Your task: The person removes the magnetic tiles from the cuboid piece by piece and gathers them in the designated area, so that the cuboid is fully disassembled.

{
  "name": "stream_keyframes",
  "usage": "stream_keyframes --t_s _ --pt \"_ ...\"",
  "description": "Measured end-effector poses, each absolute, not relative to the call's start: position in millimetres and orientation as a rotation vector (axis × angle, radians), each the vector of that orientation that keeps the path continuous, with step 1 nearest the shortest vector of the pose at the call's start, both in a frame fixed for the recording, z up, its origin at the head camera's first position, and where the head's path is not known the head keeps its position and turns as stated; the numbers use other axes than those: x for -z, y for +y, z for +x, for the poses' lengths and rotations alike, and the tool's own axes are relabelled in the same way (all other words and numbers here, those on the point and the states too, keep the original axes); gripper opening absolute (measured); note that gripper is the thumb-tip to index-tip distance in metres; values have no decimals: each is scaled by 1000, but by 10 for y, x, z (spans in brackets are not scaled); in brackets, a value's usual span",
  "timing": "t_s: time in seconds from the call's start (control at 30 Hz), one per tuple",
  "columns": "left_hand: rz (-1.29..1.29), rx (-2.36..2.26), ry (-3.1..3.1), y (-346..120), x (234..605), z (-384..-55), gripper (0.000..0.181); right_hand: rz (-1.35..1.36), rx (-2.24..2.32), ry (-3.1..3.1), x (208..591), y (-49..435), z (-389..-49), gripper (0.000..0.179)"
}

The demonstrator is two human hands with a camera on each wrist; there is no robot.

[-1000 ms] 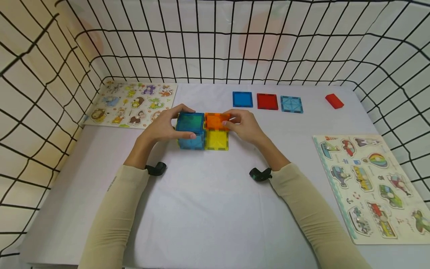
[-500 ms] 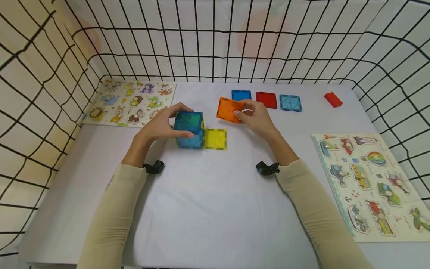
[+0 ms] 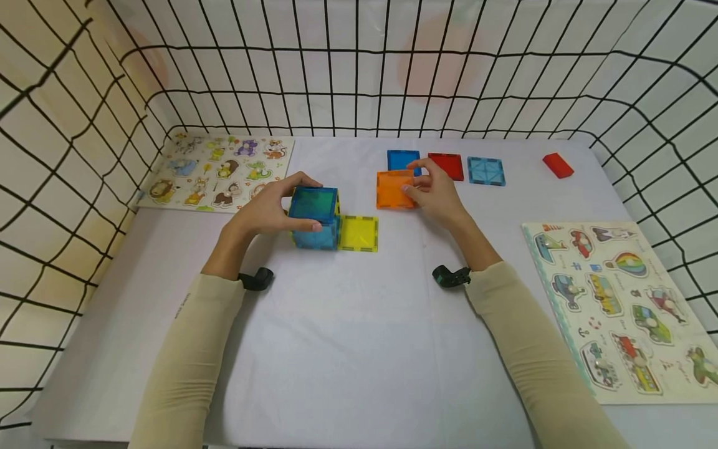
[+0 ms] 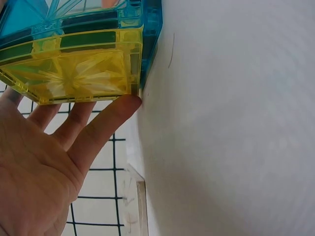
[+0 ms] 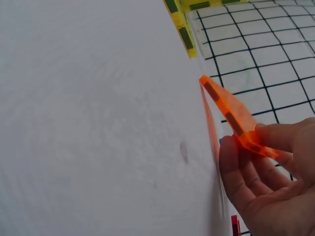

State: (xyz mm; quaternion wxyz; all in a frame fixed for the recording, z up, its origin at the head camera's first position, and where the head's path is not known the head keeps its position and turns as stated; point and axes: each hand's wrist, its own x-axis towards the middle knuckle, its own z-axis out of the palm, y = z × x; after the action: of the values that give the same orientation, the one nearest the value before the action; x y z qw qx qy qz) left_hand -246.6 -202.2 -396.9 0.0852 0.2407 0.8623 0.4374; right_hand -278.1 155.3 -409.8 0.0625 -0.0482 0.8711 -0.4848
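A box of see-through magnetic tiles (image 3: 316,218), blue in front and on top with a yellow side, stands on the table left of centre. My left hand (image 3: 262,215) holds it, thumb along the front and fingers behind. In the left wrist view, the box's yellow side tile (image 4: 78,69) faces the palm. A yellow tile (image 3: 359,234) lies flat against the box's right side. My right hand (image 3: 440,193) pinches an orange magnetic tile (image 3: 392,190) by its right edge. In the right wrist view, the orange tile (image 5: 231,113) is tilted, its far corner close over the table.
Behind the right hand lie a dark blue tile (image 3: 402,158), a red tile (image 3: 447,166) and a light blue tile (image 3: 486,171). A red block (image 3: 558,166) is further right. Puzzle boards lie at back left (image 3: 224,171) and right (image 3: 622,312). Black wire mesh (image 3: 359,96) encloses the table.
My right hand has lifted the orange tile away from beside the box and above the yellow tile, carrying it right toward the dark blue tile. The left hand stays on the box.
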Motion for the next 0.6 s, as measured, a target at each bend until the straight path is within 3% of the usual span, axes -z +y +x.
stream_keyframes --t_s 0.27,0.6 --pt "702 -1297 2573 -2021 3962 -2455 68 -188 1208 2653 4131 1622 -2821 84" --pt "697 -1265 2586 -2015 3961 -2454 67 -166 973 2742 4181 1647 -2833 86"
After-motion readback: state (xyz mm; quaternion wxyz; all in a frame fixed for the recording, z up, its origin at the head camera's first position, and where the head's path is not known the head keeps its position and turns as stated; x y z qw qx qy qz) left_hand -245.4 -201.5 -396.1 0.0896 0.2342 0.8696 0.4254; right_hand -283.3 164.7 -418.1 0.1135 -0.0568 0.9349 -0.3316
